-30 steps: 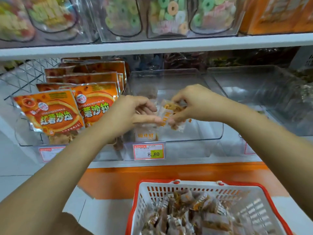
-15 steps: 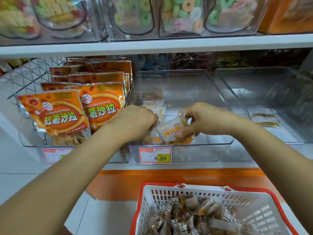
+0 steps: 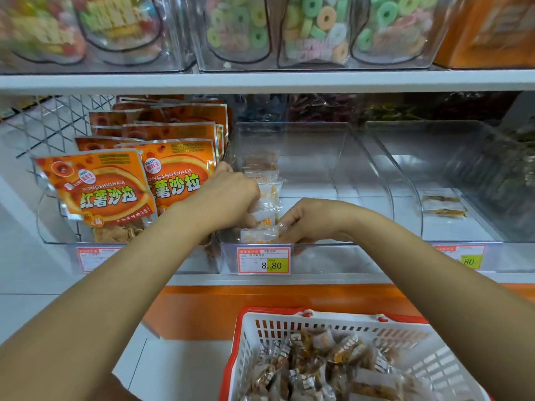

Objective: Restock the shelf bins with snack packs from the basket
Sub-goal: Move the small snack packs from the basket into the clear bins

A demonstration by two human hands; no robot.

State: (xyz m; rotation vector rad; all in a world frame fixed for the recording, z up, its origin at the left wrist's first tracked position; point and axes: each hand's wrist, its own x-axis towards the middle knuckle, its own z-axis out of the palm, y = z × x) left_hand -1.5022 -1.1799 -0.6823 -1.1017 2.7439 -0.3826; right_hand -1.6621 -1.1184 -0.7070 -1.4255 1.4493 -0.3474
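Note:
A clear shelf bin (image 3: 341, 157) in the middle holds a row of small clear snack packs (image 3: 265, 183) along its left side. My left hand (image 3: 228, 198) reaches into the bin's front left, fingers curled against the standing packs. My right hand (image 3: 309, 221) pinches the front snack pack (image 3: 259, 235) at the bin's front wall. Below, a white basket with a red rim (image 3: 405, 334) is filled with several similar packs (image 3: 324, 369).
Orange snack bags (image 3: 98, 186) fill the left bin. The right clear bin (image 3: 469, 157) holds two flat packs (image 3: 443, 206). Price tags (image 3: 264, 260) line the shelf front. The upper shelf (image 3: 260, 81) carries bins of ring candy (image 3: 315, 27).
Both hands have gone down into the middle bin with the pack. The pack now stands at the front of the row, behind the price tag.

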